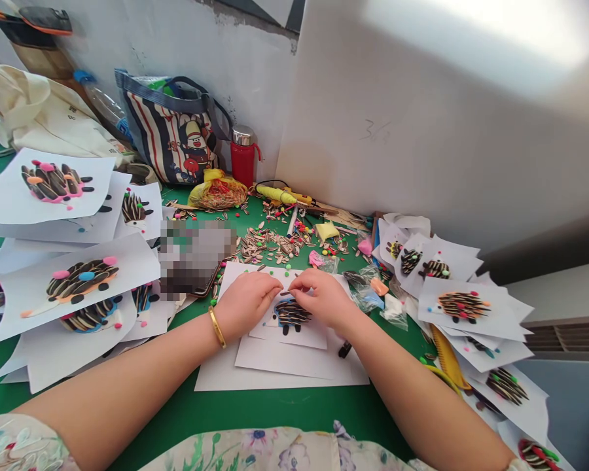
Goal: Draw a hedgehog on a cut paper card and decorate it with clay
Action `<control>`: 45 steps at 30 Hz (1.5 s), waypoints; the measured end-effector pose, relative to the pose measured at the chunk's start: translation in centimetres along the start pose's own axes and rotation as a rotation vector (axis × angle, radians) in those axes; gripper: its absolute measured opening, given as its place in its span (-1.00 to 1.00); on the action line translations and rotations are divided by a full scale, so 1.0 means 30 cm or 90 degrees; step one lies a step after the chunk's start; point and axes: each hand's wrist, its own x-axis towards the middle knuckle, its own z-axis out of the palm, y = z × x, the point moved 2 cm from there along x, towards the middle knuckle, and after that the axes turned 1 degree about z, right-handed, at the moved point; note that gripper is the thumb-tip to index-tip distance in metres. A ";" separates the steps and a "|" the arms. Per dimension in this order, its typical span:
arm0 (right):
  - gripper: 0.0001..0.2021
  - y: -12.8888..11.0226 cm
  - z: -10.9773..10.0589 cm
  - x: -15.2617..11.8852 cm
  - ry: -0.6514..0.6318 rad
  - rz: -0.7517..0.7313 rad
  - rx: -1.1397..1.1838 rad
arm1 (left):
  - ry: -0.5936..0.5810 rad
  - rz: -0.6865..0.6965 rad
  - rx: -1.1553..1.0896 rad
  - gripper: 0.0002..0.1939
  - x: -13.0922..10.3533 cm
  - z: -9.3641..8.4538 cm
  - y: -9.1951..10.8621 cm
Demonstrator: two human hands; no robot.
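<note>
A hedgehog picture (291, 315) lies in front of me, with dark striped sunflower seeds for spines, blue clay and black feet. It rests on stacked sheets of white paper (285, 358). My left hand (249, 299), with a gold bangle at the wrist, is pinched closed over the card's upper left; whatever its fingertips hold is too small to make out. Opposite it, my right hand (322, 297) is pinched above the spines. A dark sliver like a sunflower seed (285, 293) shows at its fingertips.
Loose sunflower seeds (260, 245) and small coloured balls are scattered behind the paper. Finished hedgehog cards are piled left (81, 281) and right (464, 307). A phone (196, 255), red flask (243, 157), striped bag (177, 131) and clay packets (377, 288) stand around.
</note>
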 end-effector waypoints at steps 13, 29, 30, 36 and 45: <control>-0.86 -0.010 0.006 -0.023 -0.018 -0.041 -0.158 | 0.001 0.084 0.068 -0.68 -0.021 0.005 -0.003; -0.81 -0.032 0.022 -0.007 -0.061 -0.119 -0.278 | -0.012 0.088 0.087 -0.66 -0.022 0.012 0.004; -0.81 -0.035 0.021 -0.005 -0.067 -0.117 -0.284 | -0.013 0.086 0.085 -0.66 -0.022 0.012 0.004; -0.79 -0.046 0.021 0.002 -0.094 -0.101 -0.308 | -0.029 0.075 0.099 -0.66 -0.023 0.011 0.006; -0.79 -0.025 -0.078 -0.035 0.036 -0.020 -0.192 | -0.007 0.074 0.075 -0.67 -0.024 0.016 -0.001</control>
